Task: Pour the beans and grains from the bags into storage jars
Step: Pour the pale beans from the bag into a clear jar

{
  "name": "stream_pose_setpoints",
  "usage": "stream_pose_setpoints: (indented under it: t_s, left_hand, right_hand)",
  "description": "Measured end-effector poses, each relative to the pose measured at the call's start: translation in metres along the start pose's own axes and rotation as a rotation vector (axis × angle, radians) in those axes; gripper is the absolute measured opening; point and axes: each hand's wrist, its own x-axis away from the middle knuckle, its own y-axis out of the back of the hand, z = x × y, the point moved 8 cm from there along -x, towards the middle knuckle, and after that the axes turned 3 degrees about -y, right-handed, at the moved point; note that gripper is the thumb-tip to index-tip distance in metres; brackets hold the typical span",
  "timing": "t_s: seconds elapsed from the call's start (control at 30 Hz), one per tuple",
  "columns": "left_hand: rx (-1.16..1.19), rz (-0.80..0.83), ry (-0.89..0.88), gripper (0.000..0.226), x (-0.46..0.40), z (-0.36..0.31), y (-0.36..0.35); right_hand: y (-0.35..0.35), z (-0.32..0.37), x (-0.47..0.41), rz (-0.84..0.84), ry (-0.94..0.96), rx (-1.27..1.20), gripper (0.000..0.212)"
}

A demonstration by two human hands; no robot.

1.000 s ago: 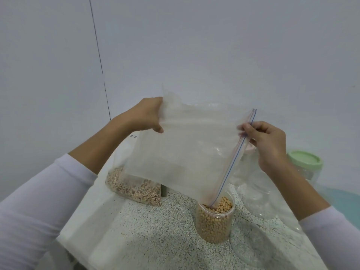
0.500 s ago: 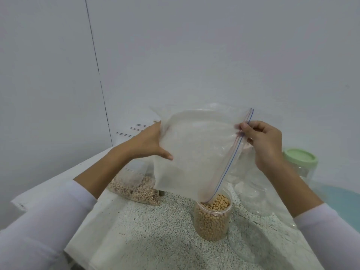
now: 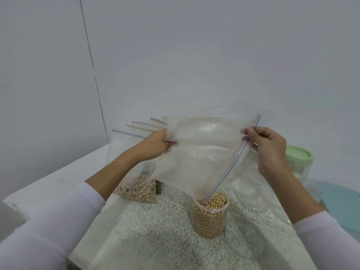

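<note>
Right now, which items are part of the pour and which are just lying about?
In use:
left hand
right hand
empty zip bag
jar of beans

Lying about:
bag of grains
green-lidded jar
blue object

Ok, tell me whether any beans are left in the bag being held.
No, the clear bag looks empty; the beans fill the jar below.
</note>
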Motion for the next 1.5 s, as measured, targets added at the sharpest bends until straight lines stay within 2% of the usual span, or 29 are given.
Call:
stream_pose_setpoints:
  t_s: [0.07, 0.1, 0.17, 0.2, 0.23, 0.3, 0.33, 0.43, 0.57, 0.83, 1.0, 1.33, 1.43, 1.5]
  left_hand:
    - [0.034, 0.063, -0.009, 0.011, 0.001, 0.001, -0.015]
    - [0.035, 0.113, -0.015, 0.013, 0.003, 0.001, -0.022]
    - [-0.017, 0.181, -0.052, 0.061, 0.004, 0.001, -0.032]
    - [-0.073, 0.197, -0.058, 0.074, 0.003, 0.003, -0.037]
    - [-0.119, 0.202, -0.054, 0.073, 0.001, 0.006, -0.041]
    - [-0.147, 0.181, 0.026, 0.049, -0.004, 0.015, -0.044]
    - [-0.134, 0.170, 0.062, 0.047, -0.006, 0.017, -0.043]
    - [-0.062, 0.143, 0.089, 0.071, -0.012, 0.021, -0.042]
    - [-0.034, 0.126, 0.086, 0.049, -0.019, 0.016, -0.045]
    - [0.024, 0.120, 0.081, 0.061, -0.022, 0.003, -0.050]
    - [0.049, 0.097, 0.078, 0.040, -0.026, -0.004, -0.049]
    - [0.015, 0.072, 0.070, 0.045, -0.030, -0.006, -0.048]
    - [-0.029, 0.099, 0.037, 0.033, -0.030, -0.011, -0.044]
    - [-0.077, 0.110, 0.044, 0.041, -0.028, -0.010, -0.032]
  right_hand:
    - [0.004, -0.005, 0.000, -0.010, -0.011, -0.006, 0.016]
    - [0.005, -0.007, 0.000, -0.014, -0.016, -0.007, 0.016]
    - [0.008, -0.010, -0.001, -0.024, -0.025, -0.006, 0.017]
    - [0.010, -0.011, -0.001, -0.031, -0.029, -0.009, 0.017]
    - [0.011, -0.012, -0.002, -0.038, -0.032, -0.011, 0.017]
    - [0.014, -0.014, -0.002, -0.045, -0.034, -0.010, 0.017]
    - [0.014, -0.015, -0.002, -0.046, -0.037, -0.011, 0.017]
    - [0.016, -0.015, -0.003, -0.048, -0.042, -0.032, 0.017]
    - [0.020, -0.015, -0.006, -0.066, -0.039, -0.031, 0.019]
    - [0.026, -0.009, -0.009, -0.077, -0.035, -0.033, 0.017]
    - [0.029, -0.008, -0.011, -0.099, -0.035, -0.039, 0.016]
    - [0.032, -0.012, -0.013, -0.104, -0.049, -0.043, 0.015]
    - [0.030, -0.010, -0.014, -0.091, -0.049, -0.047, 0.019]
    - [0.029, -0.007, -0.016, -0.082, -0.059, -0.060, 0.020]
